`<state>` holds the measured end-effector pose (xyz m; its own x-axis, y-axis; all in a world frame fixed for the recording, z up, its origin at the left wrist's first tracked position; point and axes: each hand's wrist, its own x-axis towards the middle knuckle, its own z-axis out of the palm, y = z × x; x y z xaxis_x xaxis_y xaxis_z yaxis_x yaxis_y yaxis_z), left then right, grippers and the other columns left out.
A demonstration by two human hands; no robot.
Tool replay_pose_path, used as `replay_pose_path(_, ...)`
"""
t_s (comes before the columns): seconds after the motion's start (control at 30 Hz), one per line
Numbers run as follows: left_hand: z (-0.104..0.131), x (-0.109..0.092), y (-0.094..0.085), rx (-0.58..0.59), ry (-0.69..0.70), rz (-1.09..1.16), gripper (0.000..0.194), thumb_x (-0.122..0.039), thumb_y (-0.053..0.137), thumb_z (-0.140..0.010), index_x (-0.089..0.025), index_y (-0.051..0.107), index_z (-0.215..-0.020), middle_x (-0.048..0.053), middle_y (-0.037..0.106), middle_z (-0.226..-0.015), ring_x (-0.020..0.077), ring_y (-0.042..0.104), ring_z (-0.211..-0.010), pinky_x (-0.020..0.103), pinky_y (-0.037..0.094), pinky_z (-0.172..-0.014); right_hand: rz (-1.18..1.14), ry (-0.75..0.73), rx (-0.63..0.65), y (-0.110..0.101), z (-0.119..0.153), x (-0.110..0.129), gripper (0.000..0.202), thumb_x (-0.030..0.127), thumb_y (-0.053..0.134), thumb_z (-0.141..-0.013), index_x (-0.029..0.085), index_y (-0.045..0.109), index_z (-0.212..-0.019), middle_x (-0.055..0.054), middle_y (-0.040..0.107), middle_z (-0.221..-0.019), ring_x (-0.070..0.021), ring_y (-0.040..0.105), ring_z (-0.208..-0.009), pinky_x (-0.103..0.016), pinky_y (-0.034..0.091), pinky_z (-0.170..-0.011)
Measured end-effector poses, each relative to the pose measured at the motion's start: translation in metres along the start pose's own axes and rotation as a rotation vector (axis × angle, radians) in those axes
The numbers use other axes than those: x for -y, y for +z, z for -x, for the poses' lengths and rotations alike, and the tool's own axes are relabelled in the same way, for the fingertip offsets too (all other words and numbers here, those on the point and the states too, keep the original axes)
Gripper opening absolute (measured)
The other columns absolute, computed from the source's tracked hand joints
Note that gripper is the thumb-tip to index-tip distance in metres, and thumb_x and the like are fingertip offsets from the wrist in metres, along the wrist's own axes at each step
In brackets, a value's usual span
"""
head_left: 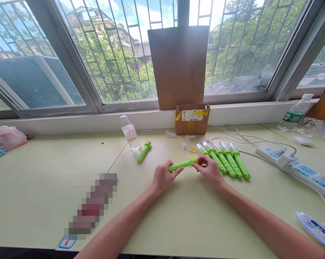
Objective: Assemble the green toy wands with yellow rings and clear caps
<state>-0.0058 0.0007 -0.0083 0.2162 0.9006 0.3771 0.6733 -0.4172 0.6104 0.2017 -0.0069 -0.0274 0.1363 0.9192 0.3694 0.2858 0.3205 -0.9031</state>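
My left hand [163, 176] is wrapped around the lower end of a green ribbed plastic tube [181, 164], held nearly level above the table. At the tube's other end sits a yellow ring [195, 159], which the closed fingertips of my right hand [209, 172] pinch. Just beyond my right hand lie several green tubes with clear caps [228, 158], side by side. Another green tube without a clear cap [144, 152] rests alone to the left. A loose yellow ring [193, 150] and a few small clear caps [186, 146] lie behind my hands.
A small cardboard box [191, 124] stands at the back before a tall brown board [180, 68]. Water bottles stand left [130, 133] and right [294, 113]. On the right are a power strip [299, 169], cables and a round device [315, 228]. A blurred patch [93, 207] covers something left.
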Motion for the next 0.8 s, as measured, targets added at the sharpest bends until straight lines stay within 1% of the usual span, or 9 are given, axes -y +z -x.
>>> replay_pose_path(0.13,-0.0001,-0.0011,-0.0002,-0.002,-0.022,0.027,0.043,-0.059,0.056,-0.074,-0.02,0.043,-0.062,-0.007,0.036,-0.047,0.0089,0.03,-0.045,0.022,0.024,-0.048,0.015,-0.016,0.02,0.0013,0.001,0.0008,0.044,0.057,0.069,-0.066,0.019,0.054,-0.082,-0.004,0.059,-0.075,-0.016,0.056,-0.063,-0.029,0.05,-0.053)
replay_pose_path(0.27,-0.0006,-0.0018,-0.0008,-0.001,-0.04,0.053,0.043,-0.059,0.056,-0.073,-0.02,0.041,-0.062,-0.007,0.036,-0.048,0.0092,0.031,-0.046,0.022,0.023,-0.048,0.008,0.008,0.033,0.0018,0.0013,0.0031,0.042,0.056,0.069,-0.066,0.019,0.054,-0.079,-0.002,0.059,-0.072,-0.0161,0.057,-0.061,-0.03,0.051,-0.055)
replay_pose_path(0.43,-0.0004,-0.002,-0.001,-0.002,-0.042,0.049,0.045,-0.058,0.055,-0.074,-0.02,0.037,-0.058,-0.007,0.031,-0.047,0.0085,0.027,-0.046,0.022,0.02,-0.047,0.004,0.024,0.019,0.0017,0.0019,0.0059,0.043,0.057,0.068,-0.066,0.018,0.055,-0.078,-0.004,0.06,-0.072,-0.0167,0.058,-0.06,-0.032,0.051,-0.056)
replay_pose_path(0.53,0.0001,-0.0016,0.0,0.002,-0.041,0.051,0.048,-0.059,0.053,-0.075,-0.019,0.036,-0.055,-0.007,0.028,-0.046,0.008,0.024,-0.046,0.023,0.018,-0.047,0.005,0.025,0.022,0.0011,0.0022,0.0057,0.044,0.059,0.066,-0.067,0.018,0.056,-0.078,-0.004,0.06,-0.073,-0.0164,0.057,-0.06,-0.031,0.05,-0.055)
replay_pose_path(0.6,0.0002,-0.0014,0.0008,0.008,-0.054,0.077,0.049,-0.06,0.053,-0.075,-0.019,0.036,-0.054,-0.007,0.027,-0.047,0.008,0.024,-0.047,0.023,0.018,-0.047,0.002,0.016,0.026,0.0005,0.0022,0.0053,0.044,0.059,0.067,-0.067,0.018,0.057,-0.079,-0.004,0.06,-0.073,-0.0164,0.056,-0.062,-0.03,0.05,-0.054)
replay_pose_path(0.7,-0.0007,-0.0013,0.0009,0.028,-0.089,0.137,0.05,-0.061,0.052,-0.074,-0.018,0.036,-0.054,-0.006,0.028,-0.049,0.0079,0.026,-0.048,0.023,0.018,-0.048,0.011,-0.004,0.032,-0.0001,0.0018,0.0049,0.042,0.054,0.07,-0.065,0.018,0.056,-0.081,-0.004,0.059,-0.076,-0.0162,0.055,-0.065,-0.03,0.052,-0.056)
replay_pose_path(0.8,-0.0021,-0.0019,-0.0001,0.051,-0.117,0.188,0.05,-0.061,0.053,-0.074,-0.018,0.036,-0.054,-0.006,0.026,-0.051,0.0074,0.025,-0.049,0.023,0.018,-0.048,0.057,-0.027,0.042,0.0002,0.0018,0.005,0.038,0.05,0.07,-0.067,0.019,0.055,-0.084,-0.003,0.058,-0.077,-0.0153,0.054,-0.064,-0.03,0.051,-0.058)
